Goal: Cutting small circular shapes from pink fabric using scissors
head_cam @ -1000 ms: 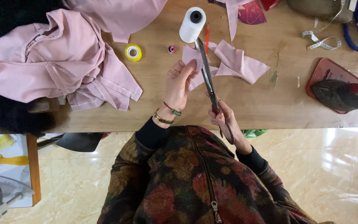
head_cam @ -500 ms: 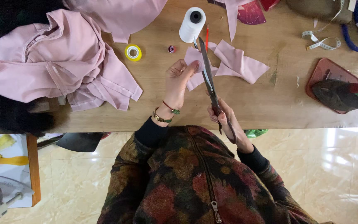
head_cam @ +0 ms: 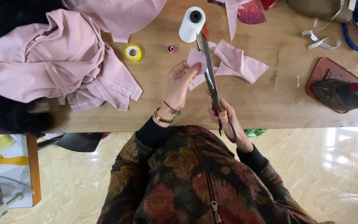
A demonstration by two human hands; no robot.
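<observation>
Scissors sat in my right hand, fingers wrapped through the dark handles, blades pointing away from me up the wooden table and parted only slightly. My left hand was pinched shut on a small pink fabric piece, held just above the tabletop with its right edge at the blades — touching them or just beside, I couldn't tell which.

Progress as I judged it: cutting was under way, not finished. The held piece looked already small and roughly shaped, and the blade tips reached past it toward the white thread cone, so a cut along that edge seemed partly made. Whether the fabric had parted along the full edge was hidden by the blades.

Done so far, going by how things lay — several pink offcuts lay flat on the table just right of the scissors, overlapping each other, so pieces had evidently been cut. Left to do: I could not tell how many pieces were needed.

Round about: a large crumpled pink garment lay well to the left, untouched by either hand. A yellow tape roll and a small pink bobbin sat between the garment and the left hand. A tape measure lay far right, near a red tray holding a dark iron.
</observation>
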